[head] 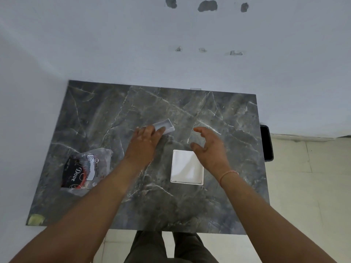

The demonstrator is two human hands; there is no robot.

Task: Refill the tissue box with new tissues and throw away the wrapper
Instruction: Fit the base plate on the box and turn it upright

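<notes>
We see our left hand (pixel 146 138) lying on the white lid (pixel 164 126), fingers pressed on its near end, probably to pick it up or to keep it aside while the box is filled. Our right hand (pixel 208 149) hovers open and empty, fingers spread, just above the far edge of the tissue box (pixel 187 168), which stands open and looks full of white tissues. The empty wrapper (pixel 86 169) (it reads "Dove") lies on the tabletop (pixel 190 209) left of our left forearm, well apart, waiting for disposal. We count one lid, one box, one wrapper.
</notes>
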